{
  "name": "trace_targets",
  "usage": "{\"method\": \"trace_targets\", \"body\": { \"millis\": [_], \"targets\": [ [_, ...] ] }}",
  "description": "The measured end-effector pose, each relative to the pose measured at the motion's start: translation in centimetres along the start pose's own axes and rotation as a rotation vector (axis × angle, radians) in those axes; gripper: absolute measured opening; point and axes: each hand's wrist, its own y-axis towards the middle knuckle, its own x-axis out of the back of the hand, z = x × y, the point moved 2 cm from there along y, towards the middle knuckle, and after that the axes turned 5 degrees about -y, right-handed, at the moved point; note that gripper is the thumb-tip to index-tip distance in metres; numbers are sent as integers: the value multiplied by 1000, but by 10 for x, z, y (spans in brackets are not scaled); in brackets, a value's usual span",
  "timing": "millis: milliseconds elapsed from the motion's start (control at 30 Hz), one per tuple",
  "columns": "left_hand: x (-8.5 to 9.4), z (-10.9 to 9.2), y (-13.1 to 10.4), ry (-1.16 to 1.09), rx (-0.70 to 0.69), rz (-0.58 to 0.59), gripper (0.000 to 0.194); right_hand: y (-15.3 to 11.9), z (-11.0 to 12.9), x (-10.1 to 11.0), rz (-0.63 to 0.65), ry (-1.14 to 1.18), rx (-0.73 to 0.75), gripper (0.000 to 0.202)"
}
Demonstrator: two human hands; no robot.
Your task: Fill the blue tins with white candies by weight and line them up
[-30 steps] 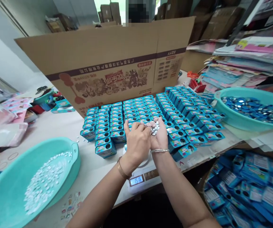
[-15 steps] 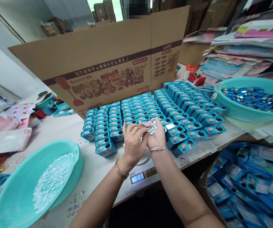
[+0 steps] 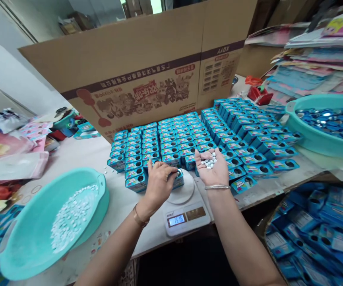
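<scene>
My left hand [image 3: 158, 180] pinches a small white tablet [image 3: 177, 172] over the round hole of a blue box [image 3: 178, 180]. That box stands on the round plate of a white kitchen scale [image 3: 189, 222], whose lit display [image 3: 176, 219] shows digits like 1516. To the right, my right hand [image 3: 216, 174] is palm up and cupped around a small heap of white tablets [image 3: 209, 161]. Rows of blue boxes [image 3: 171, 139] with round holes on top stand just behind both hands.
At left is a turquoise basin [image 3: 19, 238] with white tablets. A second turquoise basin [image 3: 323, 147] at right holds blue and silver round pieces. An upright cardboard sheet [image 3: 147, 51] backs the table. Below right, a carton holds more blue boxes [image 3: 305, 238].
My left hand has left the right palm and moved left and down to the box on the scale. My right hand has shifted right with its tablets. The view has shifted slightly.
</scene>
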Motion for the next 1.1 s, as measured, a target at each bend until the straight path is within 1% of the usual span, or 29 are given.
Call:
{"method": "trace_targets", "body": {
  "millis": [100,167,200,267,300,333,367,400,433,467,533,600,633,700,767,867,967,1033,1100],
  "targets": [
    [0,-1,2,26,4,7,15,0,1,1,-18,-12,2,35],
    [-1,-1,1,54,17,7,8,0,3,2,-17,-26,-2,35],
    [-3,-1,0,79,20,22,10,0,4,2,-10,-34,-2,35],
    [-8,-2,-6,147,14,90,35,-1,5,2,10,-58,-3,37],
    [-10,-3,-9,180,6,136,42,-2,5,3,11,-77,-3,37],
    [-10,-4,-13,205,-3,180,43,-2,6,3,8,-101,-4,38],
    [-7,-5,-17,220,-11,214,38,-3,7,4,-9,-127,-3,38],
    [-1,-5,-22,225,-15,231,33,-3,8,4,-28,-153,-2,39],
    [8,-5,-27,225,-10,232,30,-3,9,4,-33,-163,6,38],
    [21,-5,-34,225,1,225,29,-3,11,5,-43,-149,19,36],
    [53,0,-51,238,44,209,27,-3,13,7,-49,-58,31,29],
    [84,9,-71,275,105,222,25,-4,14,11,-80,44,11,23],
    [96,17,-80,306,139,244,23,-4,14,13,-94,74,-2,23],
    [111,36,-96,386,206,303,19,-4,12,16,-85,66,-18,21],
    [113,59,-105,477,256,359,19,-2,10,17,-61,7,-10,22],
    [103,89,-105,595,294,380,20,-1,6,18,-69,-60,-14,27],
    [95,108,-90,645,311,351,20,-2,4,19,-65,-36,-30,24],
    [94,119,-75,652,316,322,20,-3,5,21,-67,11,-14,20],
    [97,130,-59,652,320,301,23,-3,7,24,-104,61,7,21]
  ]
}}
